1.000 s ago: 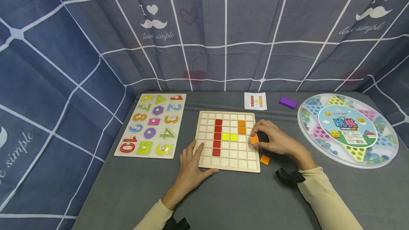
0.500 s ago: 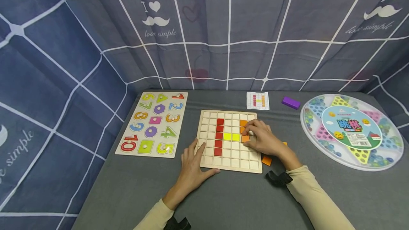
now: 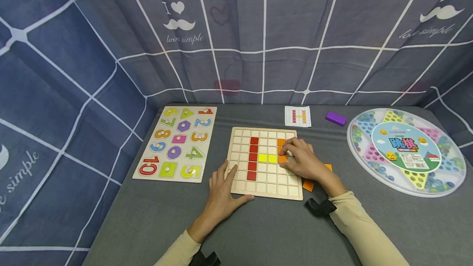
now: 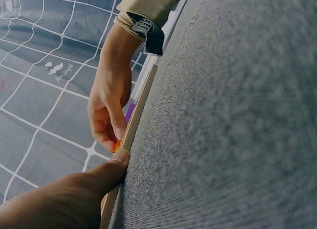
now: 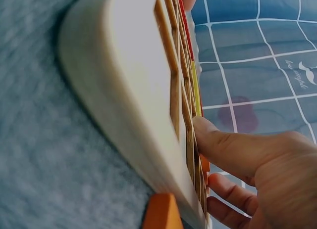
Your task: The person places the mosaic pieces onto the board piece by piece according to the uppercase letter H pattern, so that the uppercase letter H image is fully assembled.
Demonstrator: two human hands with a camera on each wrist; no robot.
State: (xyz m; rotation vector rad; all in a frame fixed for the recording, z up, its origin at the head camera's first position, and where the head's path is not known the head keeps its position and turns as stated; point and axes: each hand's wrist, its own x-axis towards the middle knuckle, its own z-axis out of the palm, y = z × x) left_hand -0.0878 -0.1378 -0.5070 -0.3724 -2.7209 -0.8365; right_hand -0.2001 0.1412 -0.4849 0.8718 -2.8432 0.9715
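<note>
A wooden grid board (image 3: 273, 180) lies on the grey cloth, with a column of red tiles (image 3: 253, 159) and two yellow tiles (image 3: 267, 158) set in its cells. My right hand (image 3: 301, 159) pinches an orange tile (image 3: 282, 159) at the cell right of the yellow ones, just below the orange tiles (image 3: 281, 141) higher in that column. My left hand (image 3: 221, 200) rests on the board's lower left edge, fingers spread over the rim; in the left wrist view its thumb (image 4: 116, 164) lies along the near edge.
Loose orange tiles (image 3: 308, 185) lie right of the board, one partly behind the right wrist. A printed pattern card (image 3: 297, 124) and a purple block (image 3: 336, 118) sit behind. A number puzzle board (image 3: 205, 143) lies left, a round Chinese checkers set (image 3: 406, 184) right.
My right hand has carried the orange tile leftward from the board's right edge into the orange column, then lowered it there. The left hand has stayed in place on the board.
</note>
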